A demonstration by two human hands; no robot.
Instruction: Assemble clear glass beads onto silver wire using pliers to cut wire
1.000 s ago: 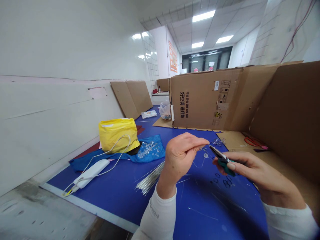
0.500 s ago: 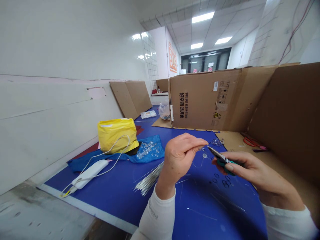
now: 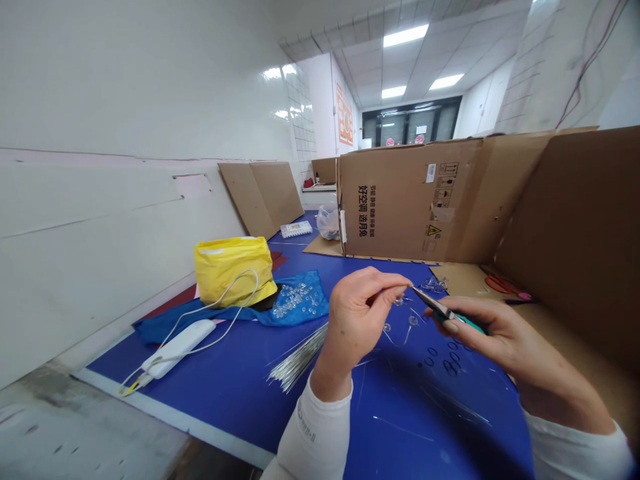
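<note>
My left hand (image 3: 357, 317) is closed in a pinch over the blue table (image 3: 300, 427), on something too small to make out at its fingertips. Green-handled pliers (image 3: 435, 305) are gripped in my right hand (image 3: 495, 327), their tip at the left fingertips. Just beyond and below the hands lie small clear beads (image 3: 413, 321) with thin wires. A bundle of silvery wires (image 3: 300, 359) rests left of my left wrist. Several dark rings (image 3: 453, 367) lie below the pliers.
On the left are a yellow bag (image 3: 235, 270), a white power strip (image 3: 180, 347) with its cable, and clear beads on a blue cloth (image 3: 317, 283). A large cardboard box (image 3: 400, 207) stands behind; red-handled scissors (image 3: 500, 285) lie at right.
The pliers have turned slightly in my right hand and shifted a little left with my left fingertips. More beads and wire now show beneath my left fingers.
</note>
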